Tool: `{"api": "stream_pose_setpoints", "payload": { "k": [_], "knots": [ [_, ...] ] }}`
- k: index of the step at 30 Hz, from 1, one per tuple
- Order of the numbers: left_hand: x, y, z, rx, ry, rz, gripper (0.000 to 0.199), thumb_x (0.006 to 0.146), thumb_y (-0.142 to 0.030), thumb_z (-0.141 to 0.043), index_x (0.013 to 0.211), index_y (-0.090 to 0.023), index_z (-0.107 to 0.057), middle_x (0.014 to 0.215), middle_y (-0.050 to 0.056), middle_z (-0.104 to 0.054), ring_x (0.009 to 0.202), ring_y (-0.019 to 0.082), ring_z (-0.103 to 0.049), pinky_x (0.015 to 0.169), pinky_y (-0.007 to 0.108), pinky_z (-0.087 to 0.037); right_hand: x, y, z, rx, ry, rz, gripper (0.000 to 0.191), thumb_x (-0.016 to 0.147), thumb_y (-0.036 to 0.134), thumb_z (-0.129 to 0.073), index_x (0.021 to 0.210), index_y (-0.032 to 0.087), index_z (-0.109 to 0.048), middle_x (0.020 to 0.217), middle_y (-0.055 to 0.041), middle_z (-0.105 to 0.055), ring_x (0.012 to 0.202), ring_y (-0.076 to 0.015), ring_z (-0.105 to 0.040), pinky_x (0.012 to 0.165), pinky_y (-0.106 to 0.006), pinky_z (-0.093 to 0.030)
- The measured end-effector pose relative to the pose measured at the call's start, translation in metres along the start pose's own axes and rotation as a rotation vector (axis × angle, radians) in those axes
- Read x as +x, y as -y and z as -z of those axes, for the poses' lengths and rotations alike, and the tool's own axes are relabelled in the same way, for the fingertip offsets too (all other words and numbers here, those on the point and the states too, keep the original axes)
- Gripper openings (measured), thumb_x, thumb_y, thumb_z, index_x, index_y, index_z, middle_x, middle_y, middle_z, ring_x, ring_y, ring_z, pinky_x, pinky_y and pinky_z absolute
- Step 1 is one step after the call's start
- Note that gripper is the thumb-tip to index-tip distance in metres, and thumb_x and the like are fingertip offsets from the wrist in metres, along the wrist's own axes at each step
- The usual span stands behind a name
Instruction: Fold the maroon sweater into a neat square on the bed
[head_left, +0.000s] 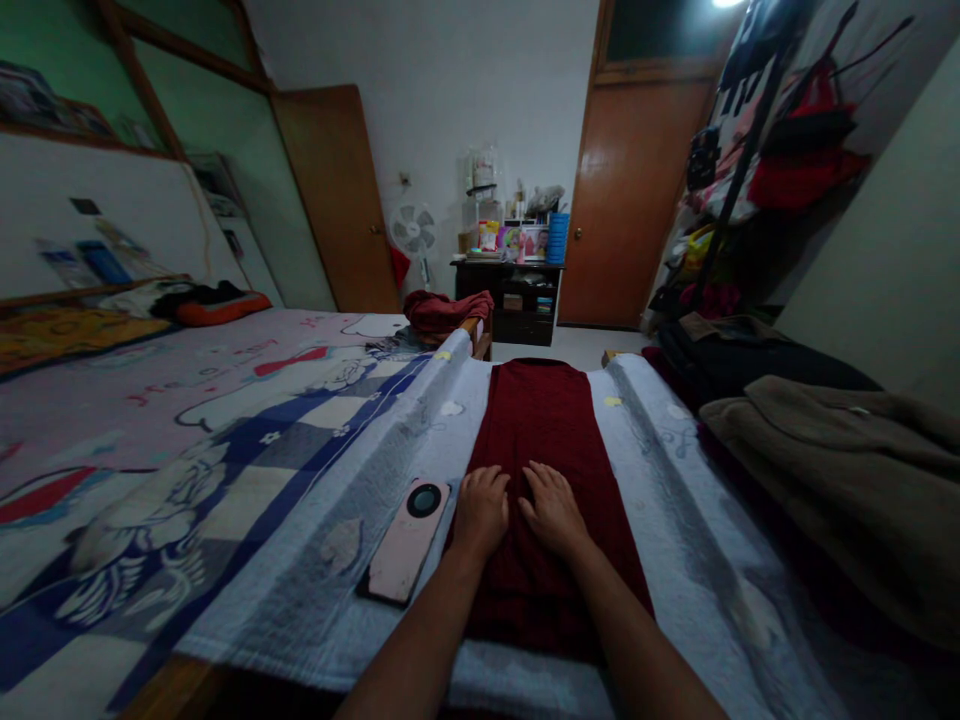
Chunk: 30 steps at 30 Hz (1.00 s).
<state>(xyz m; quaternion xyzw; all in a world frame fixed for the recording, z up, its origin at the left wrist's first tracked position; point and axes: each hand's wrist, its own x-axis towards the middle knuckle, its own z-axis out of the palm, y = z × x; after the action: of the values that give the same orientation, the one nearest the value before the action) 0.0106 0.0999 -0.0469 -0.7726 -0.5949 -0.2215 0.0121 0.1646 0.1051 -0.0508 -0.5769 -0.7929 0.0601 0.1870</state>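
Note:
A dark red garment [541, 420], folded into a long narrow panel, lies flat on a pale blue cloth [465, 420]. My left hand [482, 508] rests on its left part, fingers stretched forward and slightly bent. On the right part lies my right hand [553, 507], palm down with the thumb apart from the fingers. Both hands press on the fabric and neither grips it. To the left of my left hand, a pink phone [409, 540] with a round camera ring lies face down on the pale cloth.
A bed with a patterned sheet [225, 400] stretches along the left. A crumpled reddish cloth [446, 312] sits at its far corner. Folded clothes [832, 430] are piled on the right. Beyond stand a dark cabinet [517, 310], a white fan [414, 228] and a wooden door [626, 190].

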Motion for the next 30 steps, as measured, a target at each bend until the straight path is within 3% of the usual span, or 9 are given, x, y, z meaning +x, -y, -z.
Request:
{"api": "stream_pose_setpoints", "payload": {
  "k": [5,10,30],
  "knots": [
    [0.001,-0.002,0.009,0.009,0.066,-0.015,0.028,0.085,-0.013,-0.051,0.109,-0.023,-0.061,0.109,0.004,-0.061,0.101,0.020,-0.052,0.090,0.035,-0.040,0.000,-0.001,0.000,0.002,-0.016,0.006,0.051,0.088,0.030,-0.047,0.136,0.015,-0.048,0.145,-0.0103,-0.045,0.135,-0.0243,-0.035,0.113,-0.041,-0.024],
    [0.001,-0.002,0.008,0.034,0.082,-0.023,0.026,0.085,-0.013,-0.052,0.107,-0.023,-0.061,0.103,0.003,-0.061,0.097,0.020,-0.053,0.085,0.034,-0.040,0.000,-0.003,-0.001,0.020,-0.013,0.004,0.051,0.087,0.030,-0.048,0.136,0.014,-0.049,0.145,-0.0100,-0.045,0.134,-0.0246,-0.035,0.114,-0.041,-0.023],
    [-0.009,-0.011,0.012,0.025,0.119,0.023,0.027,0.087,-0.016,-0.049,0.110,-0.021,-0.061,0.109,0.006,-0.063,0.101,0.022,-0.054,0.088,0.035,-0.042,-0.001,-0.004,-0.002,0.032,-0.049,0.000,0.049,0.087,0.029,-0.048,0.134,0.014,-0.050,0.143,-0.0103,-0.047,0.134,-0.0245,-0.037,0.113,-0.042,-0.025]
  ]
}}
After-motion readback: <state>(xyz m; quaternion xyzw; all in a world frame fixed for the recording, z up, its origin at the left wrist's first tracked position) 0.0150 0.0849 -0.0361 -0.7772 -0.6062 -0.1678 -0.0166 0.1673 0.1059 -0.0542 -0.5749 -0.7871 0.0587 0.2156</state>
